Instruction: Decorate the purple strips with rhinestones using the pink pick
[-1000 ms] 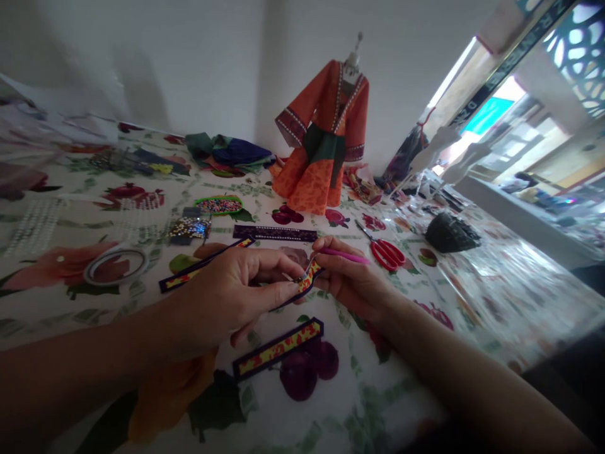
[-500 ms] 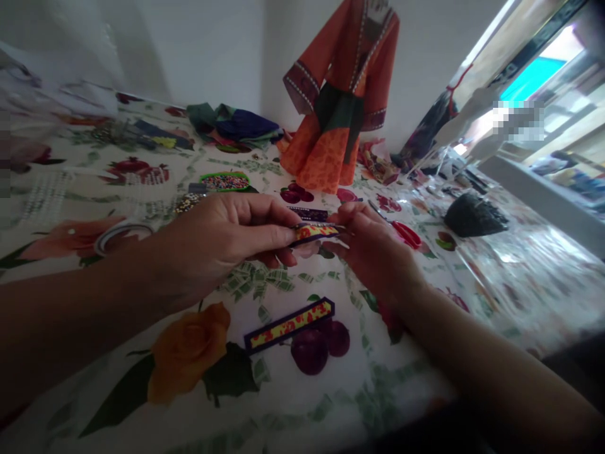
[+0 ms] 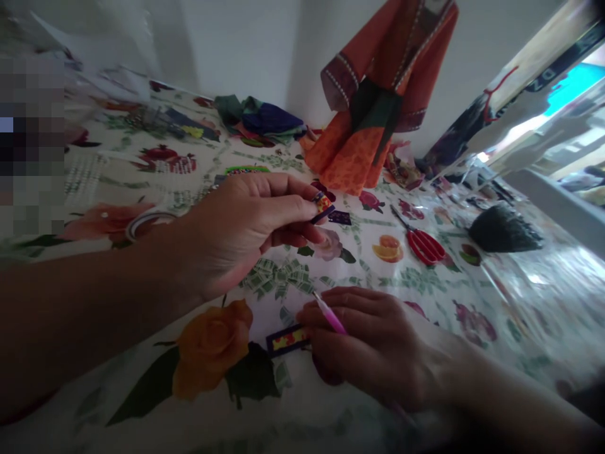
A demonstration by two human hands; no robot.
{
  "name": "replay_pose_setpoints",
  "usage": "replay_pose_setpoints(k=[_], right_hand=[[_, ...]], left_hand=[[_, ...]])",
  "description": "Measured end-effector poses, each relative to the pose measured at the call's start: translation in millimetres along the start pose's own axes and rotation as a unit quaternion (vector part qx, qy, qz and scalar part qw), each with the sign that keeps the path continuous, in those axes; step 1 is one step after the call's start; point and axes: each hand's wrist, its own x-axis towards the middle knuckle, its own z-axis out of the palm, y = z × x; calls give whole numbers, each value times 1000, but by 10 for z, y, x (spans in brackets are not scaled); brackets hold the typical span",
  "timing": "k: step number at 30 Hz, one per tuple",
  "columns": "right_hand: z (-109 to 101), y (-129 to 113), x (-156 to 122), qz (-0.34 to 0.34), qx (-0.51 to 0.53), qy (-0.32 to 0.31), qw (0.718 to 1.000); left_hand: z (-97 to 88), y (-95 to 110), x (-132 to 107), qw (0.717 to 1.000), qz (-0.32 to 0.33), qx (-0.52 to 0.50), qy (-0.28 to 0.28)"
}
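Raised over the table, my left hand (image 3: 250, 224) pinches a small fabric strip (image 3: 324, 203) between thumb and fingers. The strip is yellow with red marks and has a dark purple border; most of it is hidden by the hand. My right hand (image 3: 382, 347) is lower and nearer me, closed round a slim pink pen-like tool (image 3: 333, 317) whose thin pale tip points up and left. Under its fingers a similar yellow and red strip (image 3: 287, 339) with a purple edge lies on the tablecloth, partly covered.
Red-handled scissors (image 3: 425, 246) lie right of centre, near a black bundle (image 3: 505, 228). A roll of tape (image 3: 146, 224) sits behind my left forearm. At the back stands a small orange and red dress (image 3: 359, 132), with folded cloths (image 3: 269, 120) beside it and a bead container (image 3: 246, 170).
My right hand has left the held strip and come down toward me, over the strip on the table. The pink tool now shows in it. My left hand still pinches its strip.
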Motion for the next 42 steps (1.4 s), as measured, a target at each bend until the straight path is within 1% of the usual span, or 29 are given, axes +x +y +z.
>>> replay_pose_setpoints(k=[2, 3, 6, 8, 12, 15, 20, 22, 25, 29, 32, 34, 38, 42], right_hand=[[20, 59, -9, -33, -54, -2, 998], [25, 76, -14, -62, -99, -13, 993], [24, 96, -17, -147, -246, -65, 956], [7, 105, -5, -156, -290, -79, 941], [-41, 131, 27, -115, -306, -72, 942], [-41, 132, 30, -117, -311, -66, 941], [73, 83, 39, -138, -315, -95, 934], [126, 69, 73, -135, -306, -103, 937], [167, 74, 138, -129, -291, -96, 943], [134, 115, 174, -102, -298, -80, 946], [99, 160, 177, -75, -314, -47, 945], [101, 194, 191, -65, -313, -29, 947], [120, 232, 236, -66, -306, -44, 949], [48, 191, 223, -41, -308, -61, 949]], left_hand=[[-5, -15, 6, 998, -1, -65, -12], [-7, -25, 9, 996, 3, -88, -18], [-4, -60, 15, 992, 17, -120, -28], [-2, -86, 18, 990, 22, -138, -37], [-1, -113, 17, 988, 32, -143, -46], [7, -93, 7, 989, 30, -137, -36], [35, -41, -18, 993, 21, -118, -14], [39, -35, -25, 992, 25, -121, -13], [34, -43, -27, 992, 31, -125, -13], [23, -57, -23, 993, 27, -111, -7], [21, -54, -29, 993, 26, -110, -11], [22, -46, -40, 993, 15, -115, -17], [29, -38, -57, 994, -8, -104, -15], [34, -49, -55, 995, -2, -97, 4]])
